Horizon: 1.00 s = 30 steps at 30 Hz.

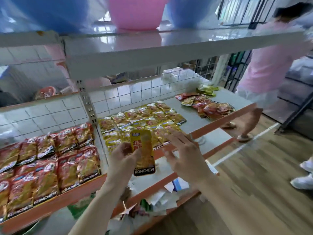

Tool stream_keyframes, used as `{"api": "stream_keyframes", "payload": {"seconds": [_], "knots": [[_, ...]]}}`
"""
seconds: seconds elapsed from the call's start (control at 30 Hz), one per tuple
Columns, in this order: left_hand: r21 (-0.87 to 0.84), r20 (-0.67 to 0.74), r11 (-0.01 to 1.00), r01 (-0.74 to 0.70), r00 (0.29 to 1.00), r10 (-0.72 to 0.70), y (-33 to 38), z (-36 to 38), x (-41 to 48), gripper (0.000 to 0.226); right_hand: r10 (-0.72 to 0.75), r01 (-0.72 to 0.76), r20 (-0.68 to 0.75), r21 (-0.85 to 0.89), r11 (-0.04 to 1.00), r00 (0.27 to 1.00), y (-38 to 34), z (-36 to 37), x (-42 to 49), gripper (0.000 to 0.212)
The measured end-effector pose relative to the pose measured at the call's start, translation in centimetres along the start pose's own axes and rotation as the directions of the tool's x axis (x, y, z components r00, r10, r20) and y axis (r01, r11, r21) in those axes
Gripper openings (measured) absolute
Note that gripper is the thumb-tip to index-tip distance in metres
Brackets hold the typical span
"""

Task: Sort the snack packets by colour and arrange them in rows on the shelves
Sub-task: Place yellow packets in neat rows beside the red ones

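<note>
My left hand pinches a yellow KONCHEW snack packet, holding it upright over the shelf's front edge. My right hand hovers beside it with fingers spread and straight, holding nothing. Behind the hands, yellow packets lie in rows on the grey shelf. Red packets fill rows on the left shelf section. A loose heap of red and mixed packets lies at the shelf's far right, with a few green packets behind it.
An upper shelf carries blue and pink plastic basins. A lower shelf holds papers and small boxes. A person in a pink top walks at the right. Wooden floor spreads to the right.
</note>
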<state>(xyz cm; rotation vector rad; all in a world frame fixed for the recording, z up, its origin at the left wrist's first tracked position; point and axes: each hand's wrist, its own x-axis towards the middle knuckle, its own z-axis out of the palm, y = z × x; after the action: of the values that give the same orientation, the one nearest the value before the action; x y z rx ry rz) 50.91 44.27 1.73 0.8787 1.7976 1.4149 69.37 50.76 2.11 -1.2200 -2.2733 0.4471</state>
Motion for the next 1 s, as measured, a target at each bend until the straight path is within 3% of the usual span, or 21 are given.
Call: {"api": "stream_keyframes", "payload": {"seconds": [0.4,0.7,1.0], "knots": [[-0.066,0.149,0.993,0.093,0.985,-0.082,0.8,12.1,7.3,0.005,0.117,-0.116,0.003,-0.088,0.989,0.993,10.5,-3.4,6.0,0.053],[0.036,0.087,0.997,0.069,0.994,-0.072,2.8,17.4,11.9,0.019,0.076,-0.074,0.034,-0.057,0.996,0.997,15.4,-4.7,11.5,0.053],[0.148,-0.089,0.987,0.060,0.995,-0.047,1.5,22.1,13.8,0.017,-0.077,0.084,0.193,-0.029,0.996,0.978,20.6,-3.3,16.2,0.055]]}}
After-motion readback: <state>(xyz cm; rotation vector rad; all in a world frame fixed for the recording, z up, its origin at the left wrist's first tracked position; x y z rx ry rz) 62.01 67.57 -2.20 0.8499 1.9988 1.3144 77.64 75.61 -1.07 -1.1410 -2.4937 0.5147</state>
